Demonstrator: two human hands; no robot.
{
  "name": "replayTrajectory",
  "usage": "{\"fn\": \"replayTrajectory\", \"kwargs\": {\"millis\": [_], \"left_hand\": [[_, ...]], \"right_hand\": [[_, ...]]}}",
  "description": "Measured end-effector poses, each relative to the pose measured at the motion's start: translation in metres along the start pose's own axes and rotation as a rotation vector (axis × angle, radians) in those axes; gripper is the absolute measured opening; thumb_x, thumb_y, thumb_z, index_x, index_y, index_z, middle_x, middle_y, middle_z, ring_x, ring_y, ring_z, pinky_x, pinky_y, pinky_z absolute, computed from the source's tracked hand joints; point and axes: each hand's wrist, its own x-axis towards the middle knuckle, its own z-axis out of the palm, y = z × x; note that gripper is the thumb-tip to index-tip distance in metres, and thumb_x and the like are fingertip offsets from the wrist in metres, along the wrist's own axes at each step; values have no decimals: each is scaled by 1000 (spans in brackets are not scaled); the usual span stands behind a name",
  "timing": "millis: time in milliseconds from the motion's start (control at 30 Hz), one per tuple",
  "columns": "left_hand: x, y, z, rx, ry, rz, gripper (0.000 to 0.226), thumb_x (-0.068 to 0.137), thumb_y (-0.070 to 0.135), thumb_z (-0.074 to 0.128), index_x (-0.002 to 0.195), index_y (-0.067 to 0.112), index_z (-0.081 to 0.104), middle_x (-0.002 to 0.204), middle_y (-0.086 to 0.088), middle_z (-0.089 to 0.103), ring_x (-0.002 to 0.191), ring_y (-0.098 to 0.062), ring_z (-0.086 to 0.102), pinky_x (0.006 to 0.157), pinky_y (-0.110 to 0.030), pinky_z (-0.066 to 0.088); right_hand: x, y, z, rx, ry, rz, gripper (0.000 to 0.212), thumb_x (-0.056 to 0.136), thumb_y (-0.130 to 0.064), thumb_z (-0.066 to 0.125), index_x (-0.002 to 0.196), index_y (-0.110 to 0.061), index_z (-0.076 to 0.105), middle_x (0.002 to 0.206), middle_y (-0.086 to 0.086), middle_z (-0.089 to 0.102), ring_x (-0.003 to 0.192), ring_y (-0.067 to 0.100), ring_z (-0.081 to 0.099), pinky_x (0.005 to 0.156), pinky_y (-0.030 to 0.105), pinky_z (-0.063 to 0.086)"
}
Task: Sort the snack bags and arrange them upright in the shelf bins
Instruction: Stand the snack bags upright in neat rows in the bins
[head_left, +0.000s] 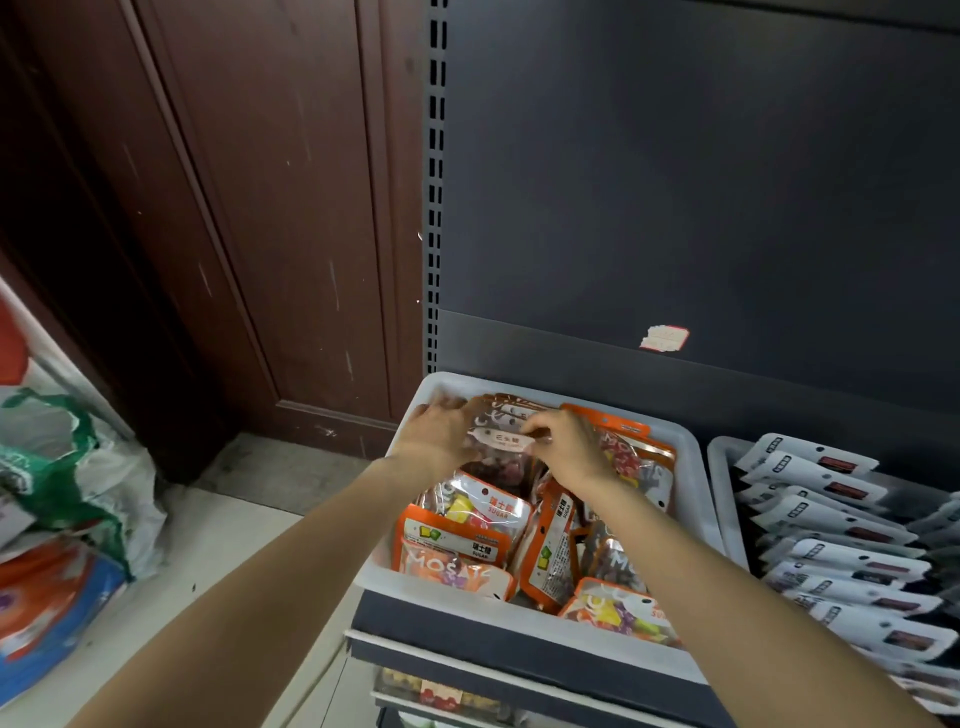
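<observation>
Both hands reach into the back of a white bin (691, 467) that sits on a dark shelf (519, 649). The left hand (434, 434) lies at the bin's rear left corner, fingers curled over the top left edge of a clear brown-topped bag (501, 452) standing near the back. The right hand (569, 447) is beside it, thumb and fingers pinching the same bag's top strip from the right side. So both hands hold that one bag, which stands roughly upright, leaning slightly, against more brown bags behind it. To its right, orange-topped bags (631, 452) stand along the back right of the bin. In front, orange bags (467, 530) marked SUGAR lie loosely, some tilted, some on edge, and one orange bag (550, 551) stands sideways between the forearms. A further orange bag (618, 613) lies flat at the bin's front edge, under the right forearm. Just right of this bin a second white bin (719, 467) holds a row of white bags (831, 519) overlapping front to back. Behind the bins rises the dark back panel (675, 182) with a small pale label (665, 339). Left of the shelf is a brown wooden door (234, 208), and on the floor at far left lie plastic sacks (67, 493).
</observation>
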Motion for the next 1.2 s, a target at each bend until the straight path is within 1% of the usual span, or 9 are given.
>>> {"fn": "replayTrajectory", "kwargs": {"millis": [200,500,633,733,833,967,1067,1133,1200], "left_hand": [[6,-4,7,150,17,-18,39,97,21,47,136,25,42,117,-6,60,107,-30,58,93,-36,41],[9,-20,2,37,259,-60,26,93,8,52,115,18,60,108,-4,60,105,-27,58,79,-39,51],[9,-23,5,-16,248,-52,27,93,8,51,116,16,63,108,-8,63,102,-31,59,80,-39,51],[9,-25,6,-64,239,-47,34,92,5,51,123,17,61,109,-10,63,102,-33,60,83,-40,50],[7,-29,7,-81,219,-50,32,94,9,50,124,13,58,109,-11,63,100,-34,61,82,-41,50],[2,-28,9,-66,122,-46,34,95,13,47,129,18,52,115,-11,62,101,-35,61,79,-41,51],[4,-30,10,-177,136,-101,31,94,8,49,122,16,60,111,-11,65,98,-32,63,81,-40,52],[5,-32,9,-271,179,-122,24,92,6,53,112,12,65,106,-11,67,96,-29,63,83,-36,52],[4,-30,9,-343,212,-107,20,90,4,55,107,9,65,105,-10,65,96,-27,63,84,-34,51]], "right_hand": [[11,24,-11,-63,-49,142,60,94,-36,55,146,-20,30,149,2,29,139,21,26,109,39,32],[36,13,-6,-534,74,-97,27,89,-22,62,116,-18,60,113,3,59,108,21,51,90,30,40],[43,1,3,-521,12,-73,22,91,-12,60,111,-17,65,108,7,66,103,27,61,87,36,50],[48,-11,-2,-425,40,-57,17,93,-20,59,107,-19,67,107,3,67,98,23,63,79,33,49],[43,-15,-4,-289,134,-100,22,94,-22,57,113,-18,67,108,2,64,98,20,62,73,29,46],[27,-5,10,-158,-95,-87,28,96,-17,53,122,-20,64,119,2,66,107,20,62,84,37,53],[17,-7,13,54,-106,-66,39,96,-38,49,132,-22,55,132,0,57,123,18,53,99,37,46],[12,-9,14,-34,-163,-49,54,90,-45,57,139,-25,45,141,-1,48,130,19,45,102,39,42],[10,-10,16,-226,-145,-31,52,90,-30,62,138,-23,44,138,3,50,123,22,50,94,39,48]]}}
